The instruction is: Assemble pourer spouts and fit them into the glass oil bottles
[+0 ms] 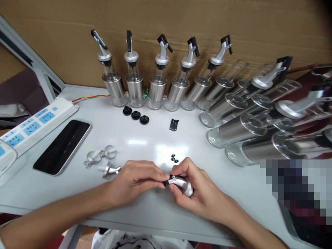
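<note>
Well, the right hand (198, 188) gripped the silver spout (183, 184) over the table (153, 136), the left hand (136, 176) pinching its black tip (166, 182); a slip could have scattered the nearby black bits (173, 159).

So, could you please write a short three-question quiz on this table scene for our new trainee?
1. How many large black stepped discs lie in a diagonal row on the light grey table?
2. True or false: the black-screened rectangular phone lies on top of the white power strip with blue sockets.
3. What is in the right hand?
a) a clear glass bottle
b) a curved silver pourer spout
c) a red and yellow cable

Key:
1. Three.
2. False; the phone lies on the table, beside the strip.
3. b
</note>
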The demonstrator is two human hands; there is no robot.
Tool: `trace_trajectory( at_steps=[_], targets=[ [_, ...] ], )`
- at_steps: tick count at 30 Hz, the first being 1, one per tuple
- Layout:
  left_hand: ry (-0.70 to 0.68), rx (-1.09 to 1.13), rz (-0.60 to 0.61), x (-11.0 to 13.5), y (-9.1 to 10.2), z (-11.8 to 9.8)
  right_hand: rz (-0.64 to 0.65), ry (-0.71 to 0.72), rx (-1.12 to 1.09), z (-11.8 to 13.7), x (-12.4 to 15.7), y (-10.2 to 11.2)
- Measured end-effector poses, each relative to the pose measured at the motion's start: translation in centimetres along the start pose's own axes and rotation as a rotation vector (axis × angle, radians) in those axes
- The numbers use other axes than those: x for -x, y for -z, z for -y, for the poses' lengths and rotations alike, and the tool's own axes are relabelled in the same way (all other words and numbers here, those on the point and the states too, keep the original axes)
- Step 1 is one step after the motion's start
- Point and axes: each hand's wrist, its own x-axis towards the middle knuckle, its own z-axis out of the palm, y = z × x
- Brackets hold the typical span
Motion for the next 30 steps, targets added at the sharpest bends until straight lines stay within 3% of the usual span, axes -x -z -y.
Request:
trace_trajectory(
  at_steps=[11,30],
  targets=[
    [0.068,0.09,-0.068,-0.01,-0.06,-0.15,0.027,0.055,-0.153,-0.35,0.4,-0.32],
    [0.014,0.091,-0.033,0.07,-0.02,0.0,-0.019,0.12,-0.072,-0.38,0.17,-0.42]
  ],
)
